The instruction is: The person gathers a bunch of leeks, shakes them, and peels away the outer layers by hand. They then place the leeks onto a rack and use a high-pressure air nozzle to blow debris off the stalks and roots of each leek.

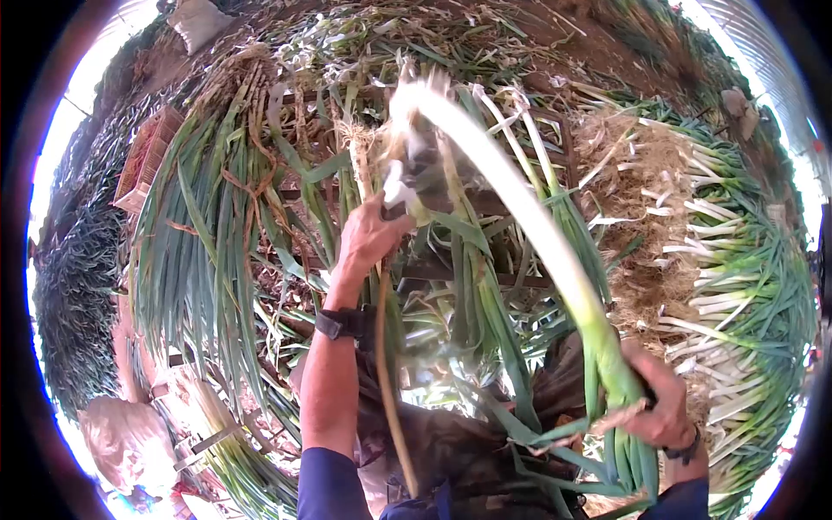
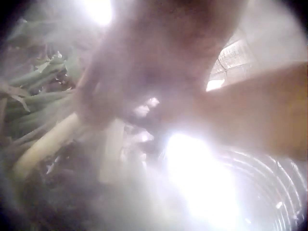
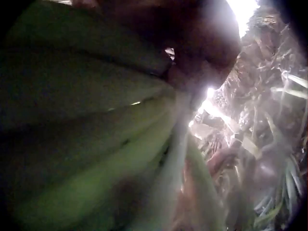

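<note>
Green-white leek [image 1: 537, 230] — right hand [image 1: 660, 399] grips.

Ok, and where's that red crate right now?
In the head view, the red crate is toward the upper left, on the person's left side, right beside the big bunch of long green leaves.

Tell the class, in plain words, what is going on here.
A person's right hand grips a leek by its green part, the white stalk slanting up and away. The left hand is beside a pale, blurred scrap; whether it grips that is unclear. More leeks lie in a row at the right.
</note>
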`<state>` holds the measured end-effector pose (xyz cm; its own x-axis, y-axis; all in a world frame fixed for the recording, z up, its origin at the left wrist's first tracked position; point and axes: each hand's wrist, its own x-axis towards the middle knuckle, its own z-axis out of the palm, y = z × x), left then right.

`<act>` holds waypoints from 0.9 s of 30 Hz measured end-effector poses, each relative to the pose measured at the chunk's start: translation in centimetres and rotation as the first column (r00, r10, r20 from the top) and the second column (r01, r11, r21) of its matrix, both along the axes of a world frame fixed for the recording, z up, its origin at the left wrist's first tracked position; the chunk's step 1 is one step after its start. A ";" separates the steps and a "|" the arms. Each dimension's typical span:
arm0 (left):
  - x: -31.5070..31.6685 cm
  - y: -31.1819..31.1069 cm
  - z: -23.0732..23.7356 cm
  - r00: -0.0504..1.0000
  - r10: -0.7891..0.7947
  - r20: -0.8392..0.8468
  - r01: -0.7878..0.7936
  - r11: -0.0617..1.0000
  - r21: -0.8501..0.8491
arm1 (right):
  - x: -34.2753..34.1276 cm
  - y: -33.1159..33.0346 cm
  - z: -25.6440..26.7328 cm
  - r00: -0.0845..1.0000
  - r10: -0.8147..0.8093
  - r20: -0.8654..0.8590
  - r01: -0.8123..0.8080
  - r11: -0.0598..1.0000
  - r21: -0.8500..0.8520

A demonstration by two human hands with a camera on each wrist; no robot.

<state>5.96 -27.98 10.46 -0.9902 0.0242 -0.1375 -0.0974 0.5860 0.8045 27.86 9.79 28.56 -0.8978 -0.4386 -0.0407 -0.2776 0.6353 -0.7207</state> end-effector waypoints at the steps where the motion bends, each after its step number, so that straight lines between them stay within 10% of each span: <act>1: 0.4 0.7 0.4 0.999 -0.037 -0.006 0.037 0.999 0.018 | -1.6 -0.4 -0.9 0.981 0.035 -0.191 -0.032 0.999 0.016; 2: 0.7 1.4 0.8 0.997 -0.076 -0.016 0.077 0.996 0.035 | -3.5 -0.8 -2.3 0.924 0.070 -0.377 -0.059 0.997 0.040; 4: 1.2 1.9 1.2 0.992 -0.126 -0.022 0.125 0.992 -0.009 | -6.8 -1.1 -3.8 0.984 -0.093 -0.150 0.025 0.916 -0.401; 8: 1.9 2.5 0.2 0.997 0.067 0.033 -0.054 0.954 -0.295 | -13.1 -2.9 -1.9 0.878 -0.304 -0.369 0.223 0.943 -0.247; 11: 2.1 0.3 2.4 0.987 -0.007 0.158 -0.033 0.969 0.245 | -17.2 -2.0 -2.6 0.870 -0.393 -0.297 0.340 0.916 -0.214; 15: 2.4 -0.9 3.3 0.963 -0.171 0.209 0.035 0.848 0.529 | -22.4 1.8 -11.5 0.939 -0.334 -0.078 0.320 0.935 -0.153; 18: 2.9 0.1 1.2 0.986 0.102 -0.135 -0.087 0.990 0.112 | -23.3 3.3 -18.5 0.977 -0.214 -0.023 0.186 0.786 0.590; 20: 3.8 0.4 2.7 0.981 0.060 -0.183 -0.065 0.998 -0.021 | -22.3 2.6 -20.7 1.000 0.026 0.001 -0.010 0.332 0.943; 22: 5.1 0.8 3.2 0.993 0.080 -0.089 -0.050 0.953 0.299 | -21.5 -1.1 -20.4 0.988 0.110 -0.105 0.059 0.363 0.930; 23: 5.4 0.6 3.0 0.995 0.041 -0.096 -0.022 0.982 0.187 | -20.9 -3.7 -19.7 0.958 0.187 -0.219 0.130 0.400 0.907; 27: 7.8 0.9 1.7 0.993 -0.046 -0.111 0.034 0.993 -0.111 | -18.0 -13.0 -20.0 0.965 -0.103 0.241 -0.088 0.740 0.667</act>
